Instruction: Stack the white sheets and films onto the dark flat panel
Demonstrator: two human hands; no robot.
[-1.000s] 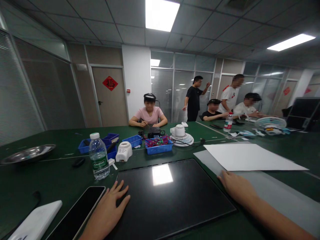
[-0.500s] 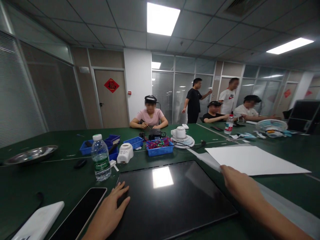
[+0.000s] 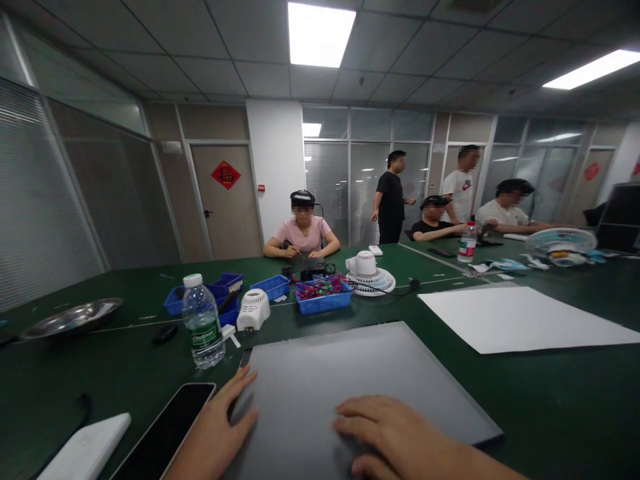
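A greyish translucent sheet (image 3: 360,363) lies over a flat black screen panel (image 3: 491,441), which rests on the table in front of me. Only thin dark edges of the panel show around the sheet. My left hand (image 3: 220,420) is spread over the left edge of the sheet and panel, fingers apart. On the lower middle of the sheet, my right hand (image 3: 387,427) lies with its fingers stretched out, holding nothing. A phone (image 3: 167,433) is just left of my left hand.
A water bottle (image 3: 203,330) stands behind my left hand. Beyond the panel are a white housing (image 3: 253,309), a blue bin of wires (image 3: 324,303) and a white fan (image 3: 370,279). White board (image 3: 525,320) lies at right, a metal dish (image 3: 75,319) at left. People sit and stand across the table.
The translucent sheet has moved from the right side onto the black panel. My right hand has let go of it and moved left onto its surface. My left hand has stayed nearly in place.
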